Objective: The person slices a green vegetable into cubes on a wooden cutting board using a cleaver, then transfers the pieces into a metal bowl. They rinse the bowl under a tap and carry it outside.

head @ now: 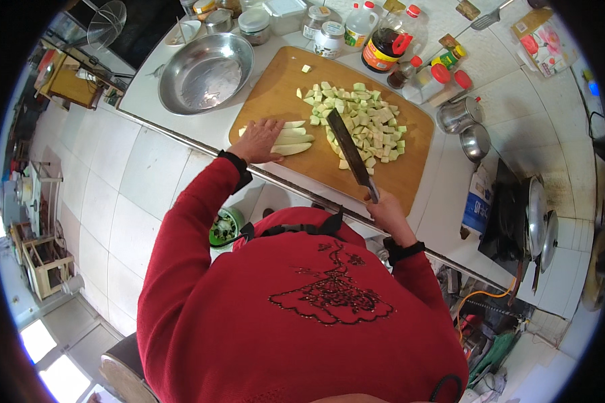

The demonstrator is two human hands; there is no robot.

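Observation:
My left hand rests over several long, pale vegetable strips at the left front of the wooden cutting board. Its palm hides part of the strips. In my right hand is the handle of a cleaver, its dark blade pointing away from me across the board. Under and around the blade lies a spread heap of pale green diced vegetable. One stray cube sits apart near the board's far edge.
A wide steel bowl stands left of the board. Jars, a dark sauce jug and red-capped containers line the back. To the right are a steel pot and a lidded wok. A green bin with scraps is below.

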